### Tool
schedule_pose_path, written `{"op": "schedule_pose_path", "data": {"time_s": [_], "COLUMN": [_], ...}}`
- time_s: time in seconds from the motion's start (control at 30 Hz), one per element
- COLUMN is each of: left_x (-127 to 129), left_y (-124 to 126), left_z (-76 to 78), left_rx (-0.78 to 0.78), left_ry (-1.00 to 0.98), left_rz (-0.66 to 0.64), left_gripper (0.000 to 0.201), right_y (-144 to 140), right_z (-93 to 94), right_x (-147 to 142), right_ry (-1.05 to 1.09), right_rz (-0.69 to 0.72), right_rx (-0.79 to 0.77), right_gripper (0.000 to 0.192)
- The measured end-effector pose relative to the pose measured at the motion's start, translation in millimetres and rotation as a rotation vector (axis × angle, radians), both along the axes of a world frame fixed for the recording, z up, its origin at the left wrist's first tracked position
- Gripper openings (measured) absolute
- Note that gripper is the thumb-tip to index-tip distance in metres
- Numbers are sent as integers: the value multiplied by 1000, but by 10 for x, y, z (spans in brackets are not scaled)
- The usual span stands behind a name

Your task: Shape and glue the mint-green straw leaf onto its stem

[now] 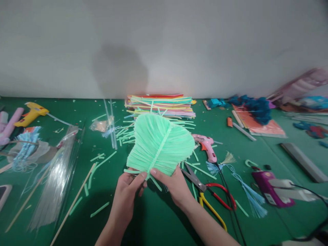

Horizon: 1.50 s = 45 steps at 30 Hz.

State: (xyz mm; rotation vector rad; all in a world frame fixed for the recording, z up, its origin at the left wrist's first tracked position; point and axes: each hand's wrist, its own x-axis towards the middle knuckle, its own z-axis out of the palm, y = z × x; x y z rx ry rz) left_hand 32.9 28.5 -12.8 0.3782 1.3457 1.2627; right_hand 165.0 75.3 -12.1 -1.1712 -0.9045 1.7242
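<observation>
In the head view, a mint-green pipe-cleaner leaf [147,140] is held up over the middle of a green surface [102,182]. The left hand's [128,187] fingers pinch its stem end; the right hand's [174,182] fingers grip its near edge. Rightward lie open scissors [203,187] and a pink glue gun [210,153]; multicoloured pipe cleaners [160,106] lie beyond.
</observation>
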Motion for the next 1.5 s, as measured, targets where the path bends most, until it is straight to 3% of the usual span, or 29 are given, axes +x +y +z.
{"op": "schedule_pose_path", "data": {"time_s": [0.23,0.8,1.03,1.2,1.5], "left_x": [-14,31,20,50,48], "left_y": [-10,9,-3,-7,-15], "left_z": [-31,23,21,22,5], "left_rx": [12,59,63,63,64], "left_ry": [-15,-114,-138,-160,-222], "left_rz": [42,66,95,56,63], "left_gripper": [24,17,15,15,12], "right_y": [-8,-53,-74,-42,7], "right_z": [-59,-62,-27,-14,-31], "right_x": [-27,-49,-74,-45,19], "right_ry": [30,33,33,31,-4], "right_rz": [15,55,73,83,101], "right_rx": [39,42,30,17,-9], "right_gripper": [52,33,34,27,38]}}
